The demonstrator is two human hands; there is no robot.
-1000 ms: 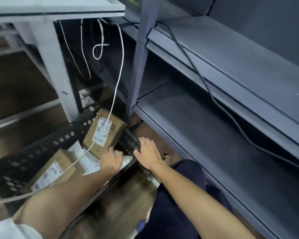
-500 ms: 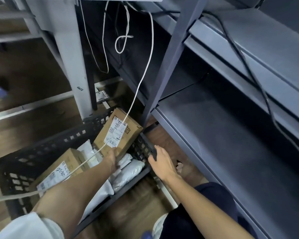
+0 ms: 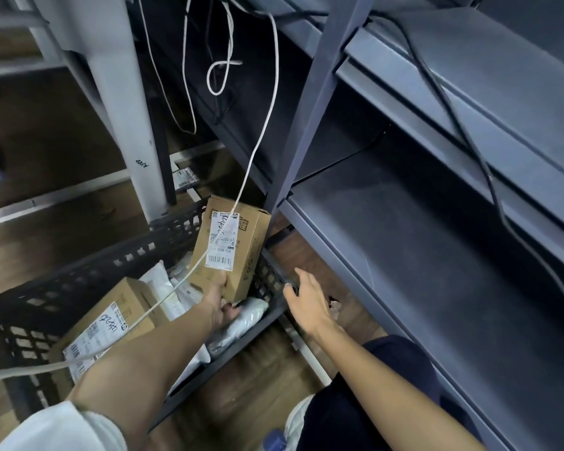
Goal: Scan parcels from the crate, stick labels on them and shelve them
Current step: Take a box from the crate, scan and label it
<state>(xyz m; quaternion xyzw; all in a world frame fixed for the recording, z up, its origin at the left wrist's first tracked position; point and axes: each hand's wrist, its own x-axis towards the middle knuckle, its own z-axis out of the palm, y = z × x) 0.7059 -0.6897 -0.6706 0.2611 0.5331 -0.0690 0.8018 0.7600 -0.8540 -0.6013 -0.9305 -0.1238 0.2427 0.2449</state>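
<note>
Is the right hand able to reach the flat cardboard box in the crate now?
Probably not directly: the right hand is outside the crate, and the left forearm and white cable cross over the flat cardboard box.

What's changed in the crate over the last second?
The left hand has taken hold of the upright cardboard box at its lower end and tipped it up more steeply. The right hand stays open at the crate rim. The other labelled box hasn't moved.
</note>
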